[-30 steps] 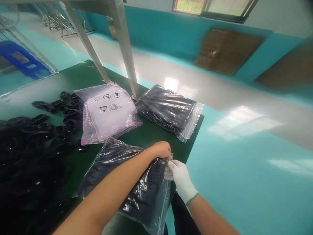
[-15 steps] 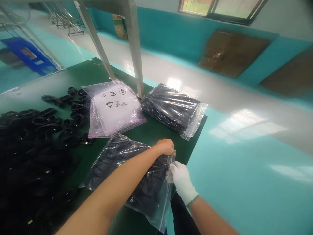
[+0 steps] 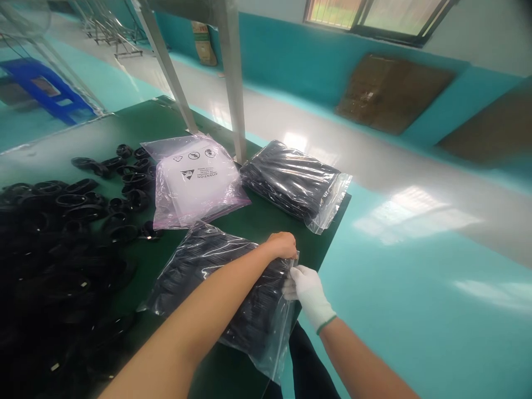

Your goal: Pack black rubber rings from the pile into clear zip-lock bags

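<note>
A clear zip bag packed with black parts lies at the table's near right edge, its zip end pointing right. My left hand, bare, reaches across the bag and is closed on the far corner of its zip edge. Just below it, my right hand in a white glove pinches the same edge, thumb on top and fingers beneath the plastic. My left forearm hides part of the bag.
Loose black ring-shaped parts are heaped on the left of the green table. Behind the bag lie a pinkish bag marked ATTENTION and another filled zip bag. Metal posts rise at the table's back edge.
Both hands stay on the zip edge of the bag, with the right hand a little closer to the left. The view has shifted slightly.
</note>
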`<action>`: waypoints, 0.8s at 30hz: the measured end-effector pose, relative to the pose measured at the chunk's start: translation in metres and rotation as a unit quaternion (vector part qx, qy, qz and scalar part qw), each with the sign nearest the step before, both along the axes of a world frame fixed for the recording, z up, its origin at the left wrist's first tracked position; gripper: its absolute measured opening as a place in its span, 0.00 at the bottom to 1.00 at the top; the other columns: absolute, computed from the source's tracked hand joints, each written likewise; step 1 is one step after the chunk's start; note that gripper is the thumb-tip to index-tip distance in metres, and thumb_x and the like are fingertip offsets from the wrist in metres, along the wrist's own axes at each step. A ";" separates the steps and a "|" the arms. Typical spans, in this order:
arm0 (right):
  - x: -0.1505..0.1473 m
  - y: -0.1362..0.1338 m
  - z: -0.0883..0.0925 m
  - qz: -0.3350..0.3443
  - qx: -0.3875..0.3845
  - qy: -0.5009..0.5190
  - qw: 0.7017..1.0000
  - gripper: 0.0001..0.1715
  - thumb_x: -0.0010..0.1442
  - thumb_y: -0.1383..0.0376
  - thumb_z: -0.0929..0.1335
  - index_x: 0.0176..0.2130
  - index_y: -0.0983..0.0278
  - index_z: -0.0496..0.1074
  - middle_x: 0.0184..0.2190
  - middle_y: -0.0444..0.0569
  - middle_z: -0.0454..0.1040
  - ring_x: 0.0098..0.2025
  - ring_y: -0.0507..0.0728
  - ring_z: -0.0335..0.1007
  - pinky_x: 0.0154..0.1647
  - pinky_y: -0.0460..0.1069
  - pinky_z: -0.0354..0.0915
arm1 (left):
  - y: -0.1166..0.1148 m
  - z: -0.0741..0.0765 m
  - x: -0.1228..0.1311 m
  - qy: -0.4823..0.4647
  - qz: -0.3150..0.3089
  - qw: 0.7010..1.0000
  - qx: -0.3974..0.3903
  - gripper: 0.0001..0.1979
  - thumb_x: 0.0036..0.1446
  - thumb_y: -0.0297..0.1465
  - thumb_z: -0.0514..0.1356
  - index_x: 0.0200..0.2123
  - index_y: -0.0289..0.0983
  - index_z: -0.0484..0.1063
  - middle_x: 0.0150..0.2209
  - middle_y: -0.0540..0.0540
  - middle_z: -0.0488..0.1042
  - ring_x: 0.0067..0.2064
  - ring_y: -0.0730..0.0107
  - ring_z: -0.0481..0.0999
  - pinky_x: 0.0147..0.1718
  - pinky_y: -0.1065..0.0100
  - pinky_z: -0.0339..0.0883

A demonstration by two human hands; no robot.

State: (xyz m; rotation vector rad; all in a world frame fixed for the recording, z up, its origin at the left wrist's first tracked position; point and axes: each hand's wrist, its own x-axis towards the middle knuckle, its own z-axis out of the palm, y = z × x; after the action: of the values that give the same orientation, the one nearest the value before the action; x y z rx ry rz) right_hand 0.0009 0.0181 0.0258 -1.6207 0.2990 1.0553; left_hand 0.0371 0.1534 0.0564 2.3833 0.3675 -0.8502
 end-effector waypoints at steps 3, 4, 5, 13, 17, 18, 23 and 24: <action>0.000 -0.003 0.005 -0.005 -0.012 0.007 1.000 0.06 0.54 0.64 0.61 0.27 0.64 0.62 0.16 0.43 0.66 0.16 0.52 0.65 0.18 0.49 0.68 | 0.002 0.001 0.001 0.003 -0.004 1.000 -0.013 0.10 0.39 0.36 0.61 0.28 0.39 0.75 0.32 0.46 0.76 0.37 0.64 0.73 0.34 0.70 0.64; 0.000 -0.003 0.006 -0.008 -0.012 0.008 1.000 0.05 0.54 0.64 0.61 0.29 0.64 0.62 0.17 0.43 0.67 0.17 0.51 0.66 0.19 0.49 0.68 | 0.004 0.002 0.001 0.002 -0.008 1.000 -0.021 0.10 0.39 0.35 0.61 0.28 0.39 0.75 0.32 0.47 0.76 0.36 0.65 0.73 0.34 0.70 0.64; 0.001 -0.004 0.007 -0.010 -0.011 0.009 1.000 0.05 0.54 0.65 0.61 0.30 0.65 0.62 0.18 0.43 0.68 0.17 0.51 0.67 0.20 0.49 0.69 | 0.006 0.002 0.001 0.002 -0.014 0.999 -0.033 0.09 0.40 0.35 0.61 0.27 0.39 0.75 0.31 0.48 0.76 0.35 0.66 0.73 0.33 0.71 0.63; 0.016 0.006 0.009 -0.009 0.007 0.015 1.000 0.04 0.52 0.65 0.63 0.31 0.65 0.63 0.16 0.42 0.66 0.17 0.51 0.67 0.20 0.48 0.68 | 0.015 0.001 0.003 0.001 -0.026 0.998 -0.064 0.11 0.41 0.38 0.61 0.28 0.39 0.76 0.30 0.50 0.75 0.31 0.72 0.71 0.27 0.75 0.61; 0.021 0.012 0.005 -0.008 0.007 0.009 1.000 0.03 0.48 0.67 0.64 0.26 0.64 0.62 0.13 0.39 0.62 0.15 0.50 0.63 0.18 0.47 0.67 | 0.011 -0.002 0.001 0.001 -0.009 0.999 -0.048 0.11 0.40 0.38 0.61 0.28 0.40 0.76 0.30 0.50 0.75 0.32 0.71 0.71 0.27 0.74 0.61; 0.022 0.013 0.004 -0.007 0.008 0.009 1.000 0.04 0.48 0.67 0.64 0.25 0.64 0.61 0.12 0.38 0.61 0.14 0.49 0.62 0.17 0.46 0.67 | 0.010 -0.002 0.001 0.000 -0.004 0.999 -0.044 0.11 0.40 0.38 0.61 0.28 0.40 0.75 0.31 0.51 0.75 0.32 0.71 0.71 0.27 0.74 0.61; 0.024 0.008 -0.002 0.009 0.018 0.024 1.000 0.06 0.47 0.64 0.65 0.24 0.63 0.60 0.12 0.38 0.61 0.14 0.49 0.61 0.16 0.46 0.65 | 0.005 -0.001 -0.002 0.000 0.021 1.000 -0.018 0.11 0.40 0.39 0.61 0.28 0.42 0.75 0.31 0.51 0.75 0.34 0.71 0.72 0.30 0.74 0.62; 0.024 0.007 -0.003 0.016 0.017 0.028 0.999 0.07 0.47 0.64 0.65 0.24 0.63 0.61 0.13 0.38 0.62 0.14 0.49 0.62 0.16 0.46 0.65 | 0.005 -0.001 -0.002 0.001 0.025 1.000 -0.012 0.10 0.40 0.39 0.61 0.28 0.42 0.75 0.31 0.51 0.75 0.34 0.70 0.72 0.30 0.74 0.62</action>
State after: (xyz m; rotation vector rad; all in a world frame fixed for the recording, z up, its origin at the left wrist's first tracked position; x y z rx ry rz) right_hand 0.0248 0.0248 0.0227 -1.5712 0.2916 1.1254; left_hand 0.0355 0.1579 0.0556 2.3406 0.4135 -0.8304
